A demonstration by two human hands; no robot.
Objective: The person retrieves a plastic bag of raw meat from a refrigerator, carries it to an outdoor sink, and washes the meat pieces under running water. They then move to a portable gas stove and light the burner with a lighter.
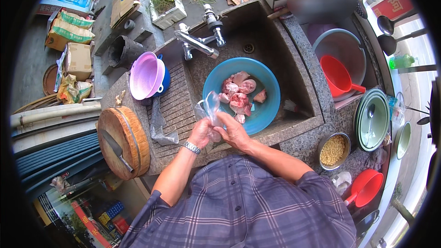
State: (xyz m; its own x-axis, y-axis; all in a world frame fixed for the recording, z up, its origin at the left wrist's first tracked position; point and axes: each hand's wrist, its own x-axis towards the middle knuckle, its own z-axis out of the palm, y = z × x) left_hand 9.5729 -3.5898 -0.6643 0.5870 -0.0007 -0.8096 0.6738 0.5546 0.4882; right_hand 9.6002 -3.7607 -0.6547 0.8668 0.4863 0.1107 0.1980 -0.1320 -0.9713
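Both my hands meet over the near left rim of a blue plastic basin. A crumpled clear plastic bag is pinched between my left hand, with a metal watch at its wrist, and my right hand. Pieces of raw meat lie in the bottom of the basin, some apparently with bone. A small light-blue scrap sits beside them. The basin stands in a stone sink, below a chrome faucet. Part of the bag is hidden by my fingers.
To the left, a cleaver lies on a round wooden chopping block. Pink and blue colanders stand on the ribbed drainboard. At right are a metal bowl of yellowish pieces, stacked enamel basins and red ladles.
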